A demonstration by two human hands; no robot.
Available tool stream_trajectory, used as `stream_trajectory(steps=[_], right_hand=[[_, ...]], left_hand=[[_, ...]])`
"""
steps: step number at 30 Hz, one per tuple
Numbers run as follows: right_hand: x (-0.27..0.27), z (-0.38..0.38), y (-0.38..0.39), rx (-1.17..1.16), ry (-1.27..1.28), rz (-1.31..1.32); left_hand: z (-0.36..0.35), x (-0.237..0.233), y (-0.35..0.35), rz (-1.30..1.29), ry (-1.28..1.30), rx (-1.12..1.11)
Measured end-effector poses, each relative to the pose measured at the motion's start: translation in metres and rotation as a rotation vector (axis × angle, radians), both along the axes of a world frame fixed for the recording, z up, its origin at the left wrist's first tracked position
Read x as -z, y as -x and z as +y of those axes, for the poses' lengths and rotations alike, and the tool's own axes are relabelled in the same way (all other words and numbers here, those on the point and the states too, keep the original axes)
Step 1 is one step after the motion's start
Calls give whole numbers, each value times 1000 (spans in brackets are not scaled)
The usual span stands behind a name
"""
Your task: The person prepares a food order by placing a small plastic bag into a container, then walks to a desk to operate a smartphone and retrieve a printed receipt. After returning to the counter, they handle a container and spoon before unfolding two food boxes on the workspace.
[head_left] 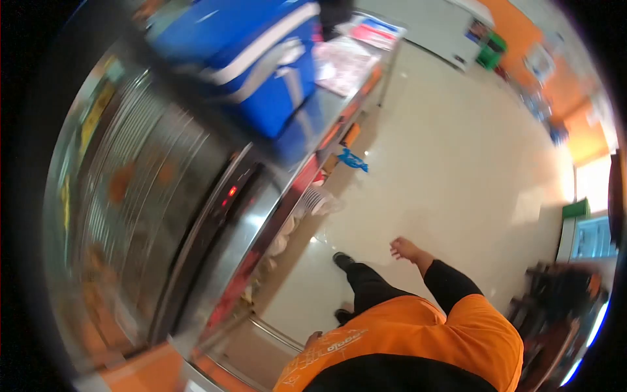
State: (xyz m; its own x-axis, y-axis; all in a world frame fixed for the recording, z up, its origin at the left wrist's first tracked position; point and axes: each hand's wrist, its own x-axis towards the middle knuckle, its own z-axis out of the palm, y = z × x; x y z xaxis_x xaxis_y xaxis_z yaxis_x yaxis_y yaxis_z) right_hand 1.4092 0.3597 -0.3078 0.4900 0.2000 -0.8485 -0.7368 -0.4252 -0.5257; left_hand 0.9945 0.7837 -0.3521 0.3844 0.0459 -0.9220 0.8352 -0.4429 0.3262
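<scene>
Head view, tilted and blurred with motion: a pale glossy floor (pixel 457 163) fills the right of the frame, and a long steel worktop (pixel 261 215) with a glass-fronted cabinet runs down the left. A big blue bag (pixel 261 59) sits on top of it at the far end.

The person in the orange top walks alongside, one dark shoe (pixel 341 260) planted on the tiles. The right hand (pixel 405 249) swings out over the floor, fingers loosely spread, holding nothing and touching nothing. The left hand (pixel 314 338) shows only as knuckles just beside the worktop's lower steel edge. I cannot tell whether it is open or closed, or whether it touches the metal.

A small blue scrap (pixel 353 160) lies on the floor near the worktop's foot, well ahead.

My read on walking this stretch well: take steady steps on that shiny surface, give the left hand a little room from the steel edge, and mind the scrap underfoot.
</scene>
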Motion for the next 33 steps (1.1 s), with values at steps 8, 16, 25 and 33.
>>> stream_trajectory(steps=[8, 16, 25, 33], right_hand=[[-11, 81, -225, 320, -45, -591], [-13, 205, -387, 743, -242, -751], [-11, 258, -411, 703, -155, -664], [-33, 197, -350, 584, 44, -709]], left_hand=[[19, -73, -137, 34, -67, 112], [20, -161, -176, 144, -39, -145], [32, -166, -171, 149, -135, -116], [30, -140, -205, 28, -93, 75]])
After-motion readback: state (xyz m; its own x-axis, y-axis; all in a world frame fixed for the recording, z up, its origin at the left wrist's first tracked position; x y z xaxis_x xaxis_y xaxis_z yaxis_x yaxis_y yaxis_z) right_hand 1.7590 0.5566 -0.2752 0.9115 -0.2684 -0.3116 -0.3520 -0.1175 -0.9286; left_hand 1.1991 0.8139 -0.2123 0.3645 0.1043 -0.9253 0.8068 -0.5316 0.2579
